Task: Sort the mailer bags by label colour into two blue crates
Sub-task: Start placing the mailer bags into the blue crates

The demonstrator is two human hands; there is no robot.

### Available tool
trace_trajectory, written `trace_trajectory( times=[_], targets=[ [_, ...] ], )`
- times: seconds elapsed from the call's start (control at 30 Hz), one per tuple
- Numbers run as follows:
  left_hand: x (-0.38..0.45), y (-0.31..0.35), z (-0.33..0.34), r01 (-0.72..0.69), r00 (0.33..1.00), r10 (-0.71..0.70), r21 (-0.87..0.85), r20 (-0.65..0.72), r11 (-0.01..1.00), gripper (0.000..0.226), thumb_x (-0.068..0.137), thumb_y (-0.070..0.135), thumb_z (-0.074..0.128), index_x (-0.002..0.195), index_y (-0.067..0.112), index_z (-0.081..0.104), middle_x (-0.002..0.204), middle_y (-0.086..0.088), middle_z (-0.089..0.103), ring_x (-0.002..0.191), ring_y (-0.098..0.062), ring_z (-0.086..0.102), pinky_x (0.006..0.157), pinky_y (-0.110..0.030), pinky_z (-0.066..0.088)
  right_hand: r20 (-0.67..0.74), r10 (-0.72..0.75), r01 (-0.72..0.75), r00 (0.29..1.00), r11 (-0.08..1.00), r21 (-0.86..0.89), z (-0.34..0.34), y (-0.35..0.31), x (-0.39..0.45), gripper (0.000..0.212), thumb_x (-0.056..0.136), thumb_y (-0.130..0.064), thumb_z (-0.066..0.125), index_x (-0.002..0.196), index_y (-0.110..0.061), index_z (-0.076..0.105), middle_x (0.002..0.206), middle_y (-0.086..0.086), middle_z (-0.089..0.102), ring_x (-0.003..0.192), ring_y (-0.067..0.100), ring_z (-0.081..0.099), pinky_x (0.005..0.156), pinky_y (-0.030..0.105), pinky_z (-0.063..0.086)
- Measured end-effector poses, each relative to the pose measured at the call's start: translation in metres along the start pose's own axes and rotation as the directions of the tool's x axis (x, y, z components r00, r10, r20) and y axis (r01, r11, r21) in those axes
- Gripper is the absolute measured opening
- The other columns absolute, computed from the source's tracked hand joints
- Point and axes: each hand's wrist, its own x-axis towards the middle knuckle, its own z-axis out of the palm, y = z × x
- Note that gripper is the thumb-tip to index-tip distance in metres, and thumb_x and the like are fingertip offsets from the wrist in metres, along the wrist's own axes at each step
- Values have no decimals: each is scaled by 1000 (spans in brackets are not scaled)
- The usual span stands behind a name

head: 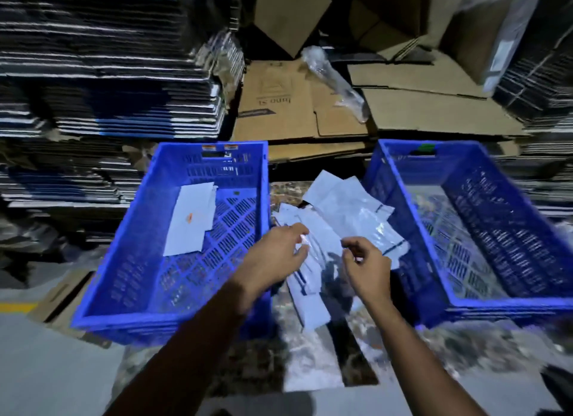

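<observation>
Both forearms reach in from the near edge, and the two hands meet over the pile of bags point(335, 226) lying on the floor between the crates. Left hand point(276, 254) hovers over the near end of the pile, fingers spread and lightly bent, tips on or just above a clear-fronted bag; blur hides whether that grip has closed on anything. Right hand point(367, 262) sits just beside it, thumb and forefinger drawn together at the tip in a small pinch, the other fingers curled; whether a bag edge is in that grip I cannot tell.

Just outside the left grip stands the left crate point(130, 260), holding one white bag point(192, 220) with an orange mark, flat against its far left floor. Orange stickers point(220, 148) show on its far rim. Outside the right grip is the right crate point(403, 192), a green tag point(426, 148) on its far rim, mesh floor showing. Beyond the pile lie flattened cartons point(279, 105) and a crumpled plastic wrap point(333, 80). Stacked flat board point(102, 74) rises far left.
</observation>
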Motion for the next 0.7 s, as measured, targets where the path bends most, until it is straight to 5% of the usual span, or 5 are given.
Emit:
trace_trajectory(
  times=[0.13,0.27,0.43,0.57,0.7],
  targets=[
    [35,39,65,382,915,-393,120,91,916,41,90,39,54,118,9,59,115,-20,65,112,-36,59,91,-39,49,20,-20,19,1000,999,28,-47,30,-7,23,84,0,65,89,-21,73,77,-13,72,72,-3,67,72,26,58],
    [50,53,102,618,785,-616,-2,71,786,54,91,50,56,113,1,64,119,-21,63,117,-35,57,93,-35,45,87,-50,47,995,998,29,-81,45,-15,30,83,-1,65,82,-30,69,67,-24,66,69,-12,65,67,12,53],
    [49,63,114,726,666,-742,-301,84,618,32,84,29,72,64,5,65,56,-6,64,48,-11,62,46,-20,47,168,-68,59,983,997,57,-102,64,-18,18,86,-7,65,94,-21,74,85,-11,73,75,-5,67,72,25,58],
    [44,65,117,705,641,-764,-449,70,550,40,79,28,77,52,9,54,53,-10,64,46,-23,57,51,-26,43,212,-79,61,974,994,87,-114,53,-18,16,91,-4,61,97,-14,72,83,-8,71,73,-19,61,62,1,43],
    [30,80,98,570,725,-685,-621,73,538,34,83,12,71,65,11,43,60,-10,44,54,-20,45,49,-23,36,199,-46,17,979,989,146,-120,44,-19,17,92,-8,62,96,-21,72,85,-16,71,78,-10,65,69,12,50]
  ],
)
